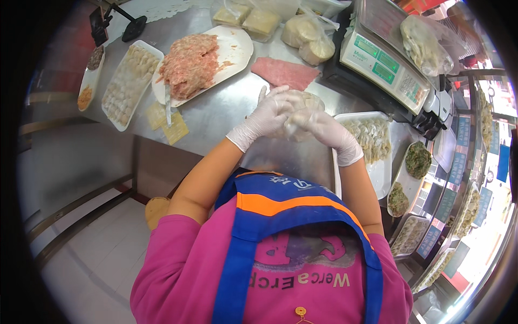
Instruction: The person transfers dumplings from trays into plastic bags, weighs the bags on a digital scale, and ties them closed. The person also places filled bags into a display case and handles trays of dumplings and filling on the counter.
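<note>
My left hand point(269, 115), in a thin white glove, has its fingers bent against a clear plastic bag point(293, 131). Gloved alike, my right hand point(325, 129) grips the same bag from the other side. The bag has pale contents, partly hidden by the fingers; I cannot tell what they are. Just beyond the hands lies a flat pink piece point(285, 73), cloth or meat. Beside my right wrist, a white tray point(378, 174) bears rows of pale dumplings point(370, 135).
Minced meat point(190, 65) is heaped on a white platter point(238, 44), with a flat-bladed spreader point(168, 105) at its edge. Yellowish wrappers point(174, 127) lie nearby. Left stands a tray of small dumplings point(131, 83). A weighing scale point(384, 60) and bagged wrappers point(309, 38) occupy the far side.
</note>
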A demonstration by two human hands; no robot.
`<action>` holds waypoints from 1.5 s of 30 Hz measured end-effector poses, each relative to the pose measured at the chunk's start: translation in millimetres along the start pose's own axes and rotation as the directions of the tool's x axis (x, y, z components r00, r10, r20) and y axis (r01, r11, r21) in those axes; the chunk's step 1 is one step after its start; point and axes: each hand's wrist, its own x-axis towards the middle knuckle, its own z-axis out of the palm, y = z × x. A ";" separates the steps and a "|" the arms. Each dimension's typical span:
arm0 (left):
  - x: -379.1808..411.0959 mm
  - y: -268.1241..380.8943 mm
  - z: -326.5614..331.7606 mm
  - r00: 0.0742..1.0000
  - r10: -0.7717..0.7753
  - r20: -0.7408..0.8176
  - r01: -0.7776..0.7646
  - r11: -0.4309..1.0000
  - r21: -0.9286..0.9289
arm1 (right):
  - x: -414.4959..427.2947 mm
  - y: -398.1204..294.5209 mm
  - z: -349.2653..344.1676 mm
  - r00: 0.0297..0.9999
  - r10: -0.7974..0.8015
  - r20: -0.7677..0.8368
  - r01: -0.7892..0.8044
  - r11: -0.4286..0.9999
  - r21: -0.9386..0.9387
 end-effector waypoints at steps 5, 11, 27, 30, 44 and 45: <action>2.0 -18.2 -2.0 0.965 -0.117 0.236 0.210 0.882 -0.422 | 8.6 10.8 9.9 0.707 -0.689 -0.160 0.229 0.436 -0.870; 14.4 17.4 -8.0 0.906 -0.374 0.195 0.373 0.492 -0.787 | 13.0 17.9 20.1 0.610 -0.769 -0.189 0.128 0.331 -0.935; 42.9 23.0 -12.1 0.917 -0.027 0.397 0.333 0.601 -0.726 | -5.0 17.2 -13.8 0.788 -0.220 -0.576 0.213 0.974 -0.080; 46.1 50.3 -14.4 0.905 -0.088 0.417 0.294 0.838 -0.460 | 6.4 21.1 -1.4 0.796 -0.004 -0.605 0.207 0.942 0.266; 20.8 46.7 -6.1 0.883 -0.461 0.091 0.096 -0.013 -0.995 | 4.8 35.7 19.2 0.842 -0.075 -0.534 0.150 0.984 0.098; 13.4 45.5 -11.0 0.941 -0.324 0.098 0.152 0.145 -0.978 | 0.0 32.7 9.9 0.884 -0.039 -0.466 0.108 0.987 0.122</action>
